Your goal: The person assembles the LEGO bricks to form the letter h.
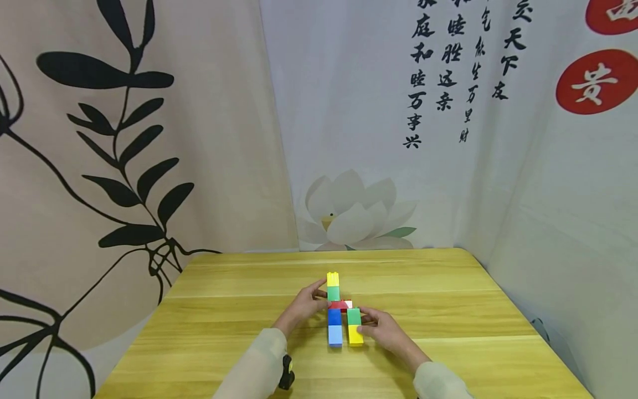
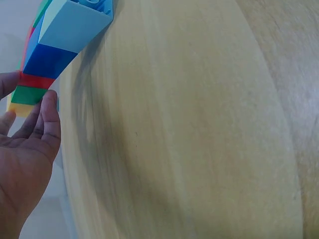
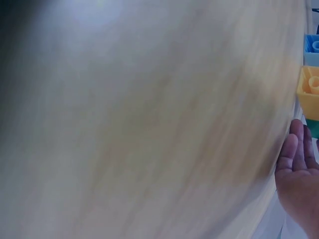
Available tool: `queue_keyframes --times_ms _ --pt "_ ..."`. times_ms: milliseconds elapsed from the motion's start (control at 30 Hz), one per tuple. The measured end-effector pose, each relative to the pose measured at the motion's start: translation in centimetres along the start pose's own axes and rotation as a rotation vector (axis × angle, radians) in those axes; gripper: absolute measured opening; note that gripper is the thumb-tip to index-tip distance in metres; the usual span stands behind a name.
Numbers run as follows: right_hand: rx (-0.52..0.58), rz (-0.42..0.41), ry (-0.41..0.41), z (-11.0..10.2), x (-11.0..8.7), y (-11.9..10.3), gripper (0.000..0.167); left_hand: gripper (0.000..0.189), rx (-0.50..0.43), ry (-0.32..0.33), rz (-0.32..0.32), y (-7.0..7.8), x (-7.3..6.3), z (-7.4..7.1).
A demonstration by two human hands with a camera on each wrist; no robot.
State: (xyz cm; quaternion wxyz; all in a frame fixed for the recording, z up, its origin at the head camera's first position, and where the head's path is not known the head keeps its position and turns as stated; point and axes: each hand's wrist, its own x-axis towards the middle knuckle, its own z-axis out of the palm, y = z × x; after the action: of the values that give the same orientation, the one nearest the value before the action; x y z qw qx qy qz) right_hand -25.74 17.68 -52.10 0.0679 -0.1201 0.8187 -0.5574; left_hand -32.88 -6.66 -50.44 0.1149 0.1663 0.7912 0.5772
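A structure of plastic toy building blocks (image 1: 334,317) is held up over the wooden table. Its taller column runs from a yellow block (image 1: 333,279) through green, red and dark blue to a light blue block (image 2: 75,25). A white piece sits beside the red. From the red part hangs a shorter column, a green block (image 1: 353,316) above a yellow one (image 3: 310,102). My left hand (image 1: 305,302) grips the taller column near its red and green blocks. On the shorter column, my right hand (image 1: 385,331) pinches the green and yellow blocks from the right side.
The wooden table (image 1: 239,288) has rounded far corners. Behind it hangs a curtain (image 1: 239,138) printed with dark leaves, a lotus and writing. A black strap-like device (image 1: 286,372) is at the left wrist.
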Motion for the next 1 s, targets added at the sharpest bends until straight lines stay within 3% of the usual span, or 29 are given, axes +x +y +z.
queue_keyframes --times_ms 467,1000 --pt "0.003 0.018 -0.019 0.0 0.0 0.1 0.056 0.068 -0.017 0.01 -0.03 -0.4 0.0 0.3" --pt "0.019 0.011 -0.044 0.0 0.1 0.2 0.054 0.065 0.039 0.021 -0.073 -1.1 0.3 0.7"
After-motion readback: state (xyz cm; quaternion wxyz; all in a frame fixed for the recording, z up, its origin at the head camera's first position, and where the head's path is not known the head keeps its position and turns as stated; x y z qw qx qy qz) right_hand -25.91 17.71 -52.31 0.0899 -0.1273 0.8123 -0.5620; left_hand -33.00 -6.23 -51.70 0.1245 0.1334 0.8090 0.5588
